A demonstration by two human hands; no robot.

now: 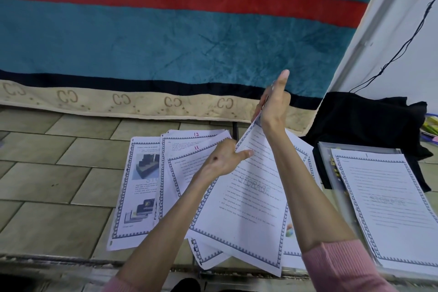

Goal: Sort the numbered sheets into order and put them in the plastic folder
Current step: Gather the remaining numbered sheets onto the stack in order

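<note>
One bordered sheet (pixel 246 211) is lifted off the loose pile (pixel 170 173) on the tiled floor (pixel 59 173), right hand (pixel 272 104) pinching its top corner, left hand (pixel 222 159) gripping its left edge. Sheets 11 and 12 show underneath (red numbers). The plastic folder (pixel 331 173) sits to the right with sheet 1 (pixel 384 201) on top.

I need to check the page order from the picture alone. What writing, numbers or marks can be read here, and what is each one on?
"12": red, top of a sheet in the loose spread.
"11": red, top of the sheet overlapping it.
"1": top of the sheet on the plastic folder.
"STORAGE": faint watermark on the lifted sheet that both hands hold.
"CC": repeated along the blanket's beige border.
Body print on all sheets: too small to read.
</note>
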